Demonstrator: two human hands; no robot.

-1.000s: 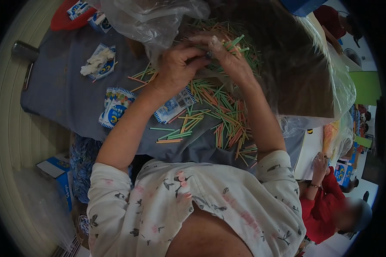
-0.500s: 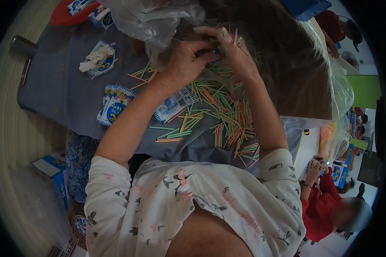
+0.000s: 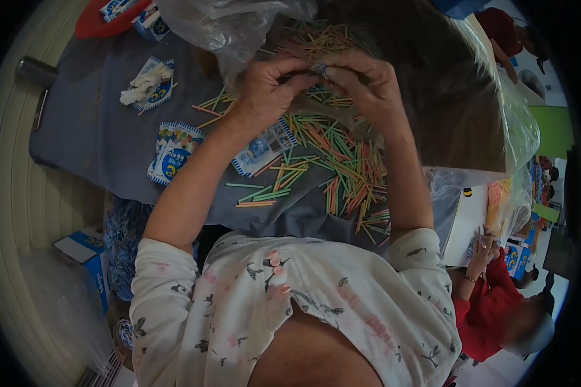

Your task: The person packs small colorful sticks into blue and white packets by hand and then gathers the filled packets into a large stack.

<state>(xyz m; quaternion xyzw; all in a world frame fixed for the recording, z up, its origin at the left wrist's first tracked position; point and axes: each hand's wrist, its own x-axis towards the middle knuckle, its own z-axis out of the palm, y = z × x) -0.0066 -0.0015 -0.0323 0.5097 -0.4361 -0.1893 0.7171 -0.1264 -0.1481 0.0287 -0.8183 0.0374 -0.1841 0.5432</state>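
My left hand (image 3: 272, 87) and my right hand (image 3: 371, 80) meet over the far side of the grey cloth-covered table. Between their fingertips they pinch a small blue-and-white packet (image 3: 319, 68), seen nearly edge-on and partly covered by the fingers. Thin pastel sticks in green, orange, pink and yellow (image 3: 348, 168) lie in a loose heap below and behind the hands. By my left forearm lies a blue-and-white packet with a barcode (image 3: 265, 148). Several similar packets (image 3: 174, 155) are fanned together farther left.
Crumpled white gloves (image 3: 150, 84) rest on another packet. A red bowl (image 3: 113, 22) holds packets at the far left. Clear plastic sheeting (image 3: 226, 26) bunches behind my left hand; a brown carton flap (image 3: 458, 97) stands right. A person in red (image 3: 490, 309) sits at right.
My right hand's raised, spread fingers have curled down to meet my left fingertips. A pink stick seen at my right fingers is no longer visible there; the small packet now shows between both hands.
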